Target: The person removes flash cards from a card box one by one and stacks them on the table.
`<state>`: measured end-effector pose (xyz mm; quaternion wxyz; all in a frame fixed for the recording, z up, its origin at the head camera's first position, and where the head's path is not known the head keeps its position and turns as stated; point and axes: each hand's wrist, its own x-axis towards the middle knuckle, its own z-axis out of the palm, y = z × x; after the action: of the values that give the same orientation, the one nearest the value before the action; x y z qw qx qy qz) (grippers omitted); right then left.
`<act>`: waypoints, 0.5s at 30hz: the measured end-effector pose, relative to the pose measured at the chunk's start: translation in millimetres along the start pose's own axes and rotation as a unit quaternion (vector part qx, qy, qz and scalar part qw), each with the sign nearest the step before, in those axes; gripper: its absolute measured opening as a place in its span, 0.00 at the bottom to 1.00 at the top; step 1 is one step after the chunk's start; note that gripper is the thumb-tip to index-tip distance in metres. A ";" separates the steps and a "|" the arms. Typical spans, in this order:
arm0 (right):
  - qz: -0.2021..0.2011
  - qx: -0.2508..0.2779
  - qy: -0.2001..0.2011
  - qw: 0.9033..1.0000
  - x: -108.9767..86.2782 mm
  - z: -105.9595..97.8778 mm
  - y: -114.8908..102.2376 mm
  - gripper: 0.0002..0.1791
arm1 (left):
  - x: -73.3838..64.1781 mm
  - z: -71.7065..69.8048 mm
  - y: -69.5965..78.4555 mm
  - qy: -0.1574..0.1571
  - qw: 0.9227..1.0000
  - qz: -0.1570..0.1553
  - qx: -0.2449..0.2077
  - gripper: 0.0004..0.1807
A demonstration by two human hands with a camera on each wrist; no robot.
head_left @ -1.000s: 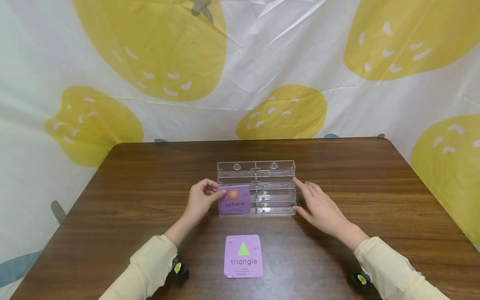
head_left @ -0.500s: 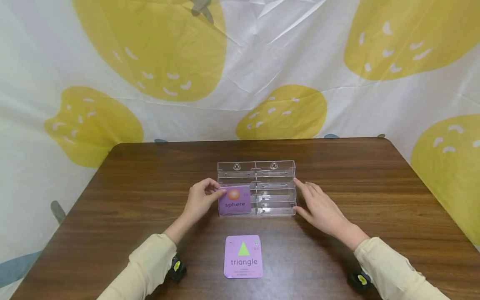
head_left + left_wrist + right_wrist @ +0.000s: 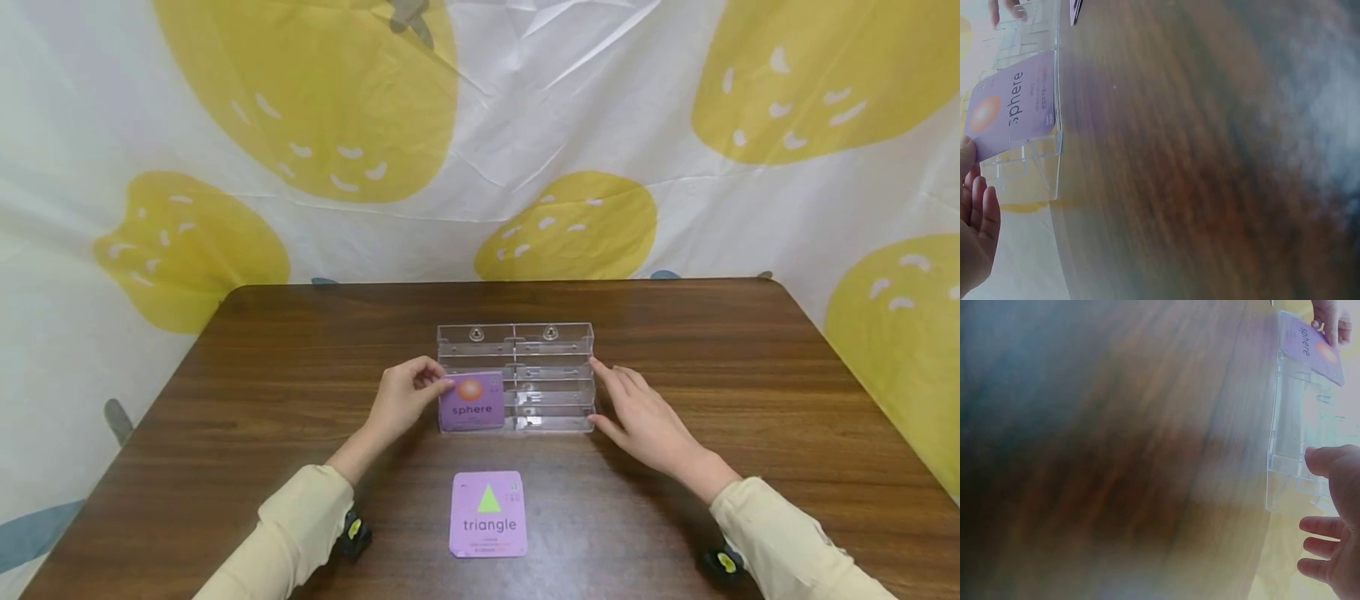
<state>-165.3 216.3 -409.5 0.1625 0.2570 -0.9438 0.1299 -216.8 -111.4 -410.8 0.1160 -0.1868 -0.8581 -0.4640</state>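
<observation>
One card [image 3: 474,408], corner in left grip [image 3: 397,400]

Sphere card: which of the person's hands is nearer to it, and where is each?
Left. The left hand pinches the sphere card at its upper left corner; the right hand is at the right side of the clear holder, apart from the card.

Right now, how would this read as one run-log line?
left hand: pinches sphere card, in rack, front left pocket | right hand: at rack's right side | triangle card: face up, in front of rack
</observation>
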 end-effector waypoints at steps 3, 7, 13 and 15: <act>-0.002 0.000 0.001 1.000 -0.1 -0.1 0.0 0.41 | 0.0 -0.1 -0.1 -0.002 1.000 0.006 0.006 0.05; -0.005 -0.002 0.003 1.000 0.0 -0.4 -0.1 0.41 | 0.2 -1.2 1.1 -0.003 1.000 0.018 0.015 0.05; -0.003 -0.002 0.000 1.000 0.4 -0.6 -0.5 0.41 | 0.8 -2.6 2.3 -0.004 0.999 0.042 0.029 0.04; -0.003 -0.002 -0.001 1.000 0.4 -0.5 -0.5 0.41 | 1.0 -2.8 2.0 -0.005 0.998 0.047 0.033 0.04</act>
<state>-165.2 215.8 -408.9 0.1621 0.2594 -0.9435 0.1275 -216.7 -112.5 -407.4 0.1397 -0.2253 -0.8639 -0.4283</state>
